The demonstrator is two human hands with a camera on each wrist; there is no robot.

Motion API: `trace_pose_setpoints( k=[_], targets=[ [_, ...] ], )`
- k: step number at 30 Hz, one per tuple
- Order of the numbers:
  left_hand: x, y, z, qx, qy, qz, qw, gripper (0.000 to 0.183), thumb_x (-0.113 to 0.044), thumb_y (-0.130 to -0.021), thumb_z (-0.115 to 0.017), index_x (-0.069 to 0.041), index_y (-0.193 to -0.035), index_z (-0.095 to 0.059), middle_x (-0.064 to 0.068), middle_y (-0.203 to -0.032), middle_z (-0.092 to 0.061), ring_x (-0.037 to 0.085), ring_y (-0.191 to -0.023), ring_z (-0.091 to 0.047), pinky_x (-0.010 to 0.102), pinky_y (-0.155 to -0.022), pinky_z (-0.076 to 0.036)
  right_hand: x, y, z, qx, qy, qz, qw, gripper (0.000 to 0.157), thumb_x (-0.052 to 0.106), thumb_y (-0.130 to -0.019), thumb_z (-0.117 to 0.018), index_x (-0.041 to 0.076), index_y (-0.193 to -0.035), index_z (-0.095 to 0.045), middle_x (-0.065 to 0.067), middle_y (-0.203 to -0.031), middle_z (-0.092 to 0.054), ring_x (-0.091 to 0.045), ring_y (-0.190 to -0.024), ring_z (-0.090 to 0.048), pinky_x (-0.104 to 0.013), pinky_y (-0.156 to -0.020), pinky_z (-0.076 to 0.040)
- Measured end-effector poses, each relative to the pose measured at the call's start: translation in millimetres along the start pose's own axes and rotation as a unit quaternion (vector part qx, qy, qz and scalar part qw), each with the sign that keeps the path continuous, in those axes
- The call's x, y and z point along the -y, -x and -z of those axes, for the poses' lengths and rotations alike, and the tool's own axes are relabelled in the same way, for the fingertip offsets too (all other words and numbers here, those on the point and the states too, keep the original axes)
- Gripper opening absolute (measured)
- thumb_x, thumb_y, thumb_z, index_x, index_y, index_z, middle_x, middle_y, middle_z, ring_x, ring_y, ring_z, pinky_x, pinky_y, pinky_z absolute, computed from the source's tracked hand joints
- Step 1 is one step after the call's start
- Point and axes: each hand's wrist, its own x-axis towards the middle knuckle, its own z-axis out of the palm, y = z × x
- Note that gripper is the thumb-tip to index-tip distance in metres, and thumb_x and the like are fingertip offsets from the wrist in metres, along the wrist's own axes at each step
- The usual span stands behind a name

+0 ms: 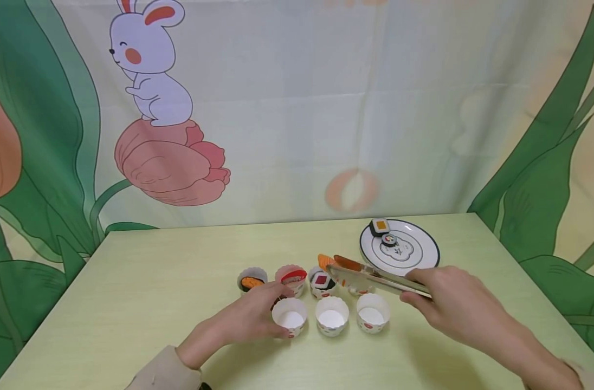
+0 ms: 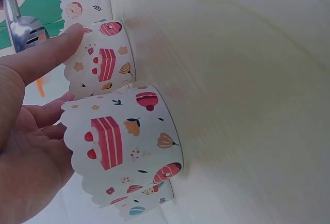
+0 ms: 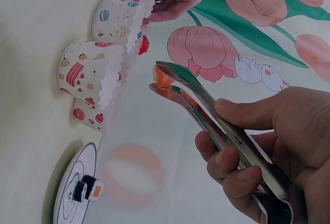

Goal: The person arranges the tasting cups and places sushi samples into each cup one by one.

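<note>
My left hand is at the front-left paper cup, thumb on its near side and fingers on its far side. In the left wrist view the thumb lies along that cup. My right hand grips metal tongs, which pinch an orange striped toy sushi piece above the back row of cups. The right wrist view shows the orange piece between the tong tips. Back-row cups hold an orange-topped piece, a red piece and a dark-wrapped roll.
Two more front cups, the middle one and the right one, show white insides. Another back cup is partly behind the tongs. A white plate bears a square roll and a small round roll.
</note>
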Motion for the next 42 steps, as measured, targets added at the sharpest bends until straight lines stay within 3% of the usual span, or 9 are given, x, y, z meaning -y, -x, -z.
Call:
trace_pose_setpoints(
  k=[6,19,31,42],
  targets=[
    [0.8,-0.3,-0.5,0.000,0.003,-0.003,1.0000,0.057,-0.018,-0.075,-0.094,-0.001,-0.119,-0.063,0.005,-0.115,-0.065,0.021,-0.104,-0.060,0.041,-0.093,-0.050,4.4,2.3,-2.1,-0.005,-0.001,0.011,1.000,0.016,0.026,-0.090,-0.081,0.018,-0.101,-0.074,0.012,-0.081,-0.065,-0.009,-0.066,-0.051,-0.032,-0.055,-0.042],
    [0.9,2.0,-0.1,-0.004,0.010,-0.005,0.9999,0.054,-0.015,-0.075,-0.093,-0.002,-0.118,-0.064,0.003,-0.112,-0.064,0.019,-0.102,-0.060,0.039,-0.093,-0.050,14.5,5.7,-2.0,0.002,-0.005,0.032,0.999,0.012,0.026,-0.090,-0.081,0.020,-0.094,-0.071,0.019,-0.068,-0.049,-0.004,-0.060,-0.044,-0.026,-0.051,-0.037],
    [0.0,2.8,0.7,-0.005,0.013,-0.006,0.9999,0.056,-0.017,-0.074,-0.094,-0.002,-0.118,-0.064,0.003,-0.113,-0.064,0.020,-0.102,-0.059,0.039,-0.092,-0.051,21.0,7.2,-7.4,-0.010,-0.016,0.067,0.998,0.014,0.027,-0.089,-0.082,0.024,-0.089,-0.068,0.023,-0.072,-0.051,0.000,-0.061,-0.043,-0.024,-0.052,-0.037],
    [0.1,1.7,0.1,0.002,0.016,-0.007,0.9999,0.050,-0.015,-0.076,-0.093,-0.005,-0.114,-0.063,0.001,-0.107,-0.065,0.019,-0.098,-0.060,0.035,-0.088,-0.051,30.9,5.6,-9.2,0.016,-0.025,0.081,0.996,0.012,0.026,-0.091,-0.080,0.025,-0.088,-0.068,0.023,-0.071,-0.049,0.001,-0.059,-0.042,-0.024,-0.051,-0.036]
  ],
)
